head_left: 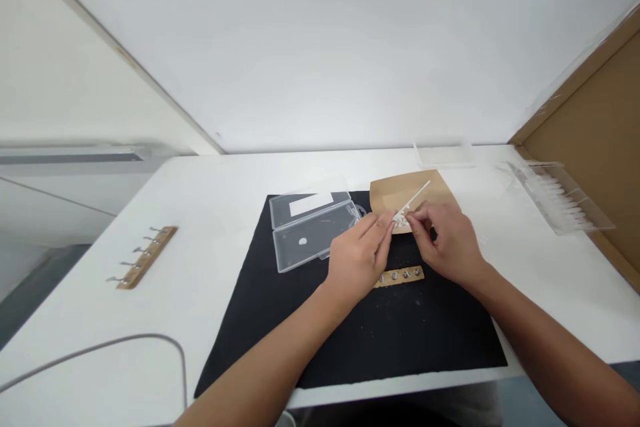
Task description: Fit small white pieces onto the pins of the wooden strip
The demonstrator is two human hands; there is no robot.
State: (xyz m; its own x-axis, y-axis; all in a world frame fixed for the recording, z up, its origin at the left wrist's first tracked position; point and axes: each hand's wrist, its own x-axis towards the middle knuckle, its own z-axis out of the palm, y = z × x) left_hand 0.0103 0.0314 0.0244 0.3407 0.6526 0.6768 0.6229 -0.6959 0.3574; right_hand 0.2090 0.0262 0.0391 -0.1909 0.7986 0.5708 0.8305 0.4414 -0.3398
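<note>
My left hand [357, 253] is closed, its fingertips pinching the lower end of a thin white strip [419, 193] that slants up to the right. Close beside it, my right hand [447, 240] is closed too, thumb and forefinger pressed together; what they hold, if anything, is too small to make out. Beneath the fingertips lies a sheet of brown paper [393, 193] with small white bits on it. Nearer to me, a narrow brown strip [400, 277] carries several small round metallic pieces, its left end hidden by my left hand.
A clear plastic case [307, 240] lies open on the black mat [400, 340]. At the left of the white table stands a wooden strip with metal hooks [146, 260]. A clear tray of white pieces [560, 197] sits far right. A grey cable [140, 337] curves at front left.
</note>
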